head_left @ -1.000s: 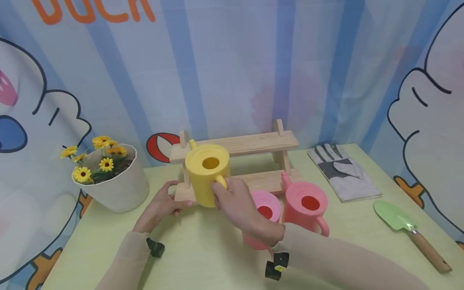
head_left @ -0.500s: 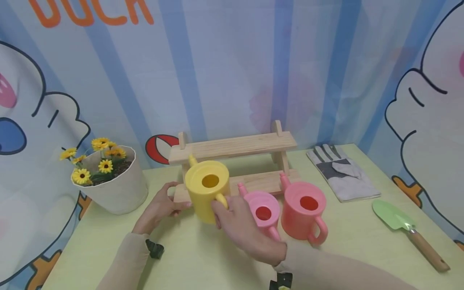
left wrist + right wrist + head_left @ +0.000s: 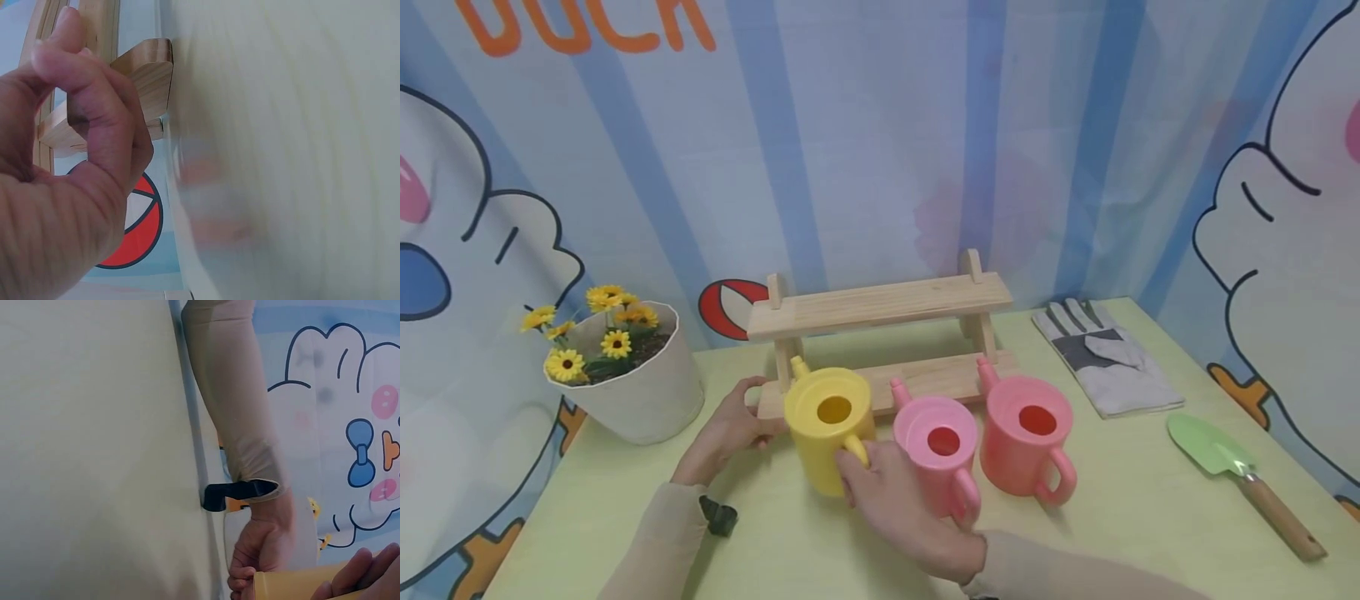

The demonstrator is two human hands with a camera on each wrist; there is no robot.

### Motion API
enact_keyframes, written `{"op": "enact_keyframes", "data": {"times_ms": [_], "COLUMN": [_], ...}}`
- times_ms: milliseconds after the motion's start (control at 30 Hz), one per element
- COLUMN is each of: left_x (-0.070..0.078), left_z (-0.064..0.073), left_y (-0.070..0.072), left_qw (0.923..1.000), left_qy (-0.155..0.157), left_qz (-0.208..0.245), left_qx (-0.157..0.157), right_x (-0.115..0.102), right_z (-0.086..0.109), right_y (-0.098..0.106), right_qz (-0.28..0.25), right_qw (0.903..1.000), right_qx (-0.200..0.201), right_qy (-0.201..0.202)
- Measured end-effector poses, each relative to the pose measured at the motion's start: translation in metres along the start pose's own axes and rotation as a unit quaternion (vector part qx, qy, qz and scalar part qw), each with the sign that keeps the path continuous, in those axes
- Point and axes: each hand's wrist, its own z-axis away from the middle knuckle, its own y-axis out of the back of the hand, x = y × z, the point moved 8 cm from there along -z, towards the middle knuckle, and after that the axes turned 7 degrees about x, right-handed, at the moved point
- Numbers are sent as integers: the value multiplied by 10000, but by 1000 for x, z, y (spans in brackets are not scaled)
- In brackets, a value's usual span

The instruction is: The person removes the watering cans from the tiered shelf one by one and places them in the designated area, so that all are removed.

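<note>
My right hand (image 3: 895,504) grips the handle of a yellow watering can (image 3: 820,454), upright in front of the lower shelf's left part. Whether its base touches the table is unclear. In the right wrist view, the yellow can's side (image 3: 287,584) shows at the bottom edge. My left hand (image 3: 726,433) holds the left end of a two-tier wooden shelf (image 3: 880,307); in the left wrist view its fingers (image 3: 109,125) curl at the wood. Right of the yellow can stand a pink watering can (image 3: 928,479) and a coral-pink one (image 3: 1015,458), spouts toward the shelf.
A white pot (image 3: 655,392) with yellow flowers stands at the left. At the right lie a grey-white work glove (image 3: 1123,379) and a green trowel (image 3: 1213,446) with a wooden handle. A printed curtain (image 3: 880,150) hangs behind the table.
My right hand has brought the yellow watering can down and toward me, from before the upper shelf to in front of the lower one. The left hand stays at the shelf's end.
</note>
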Motion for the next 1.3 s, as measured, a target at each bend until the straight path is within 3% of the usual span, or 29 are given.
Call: {"op": "enact_keyframes", "data": {"times_ms": [233, 567, 800, 967, 1300], "left_x": [1, 0, 1, 1, 0], "left_z": [0, 2, 3, 2, 1], "left_y": [0, 0, -1, 0, 1], "left_qw": [9999, 10000, 9999, 10000, 10000], "left_qy": [-46, 64, 62, 24, 63], "left_qz": [121, -31, -97, -71, -61], "left_qx": [-57, -28, -3, 0, 12], "right_x": [-6, 16, 12, 15, 50], "right_z": [15, 10, 14, 14, -1], "right_y": [-6, -10, -10, -12, -19], "right_qz": [-290, -200, -187, -136, -244], "right_qw": [9992, 9989, 9996, 9995, 9990], "right_qx": [52, 47, 69, 77, 101], "right_qy": [279, 429, 201, 286, 365]}}
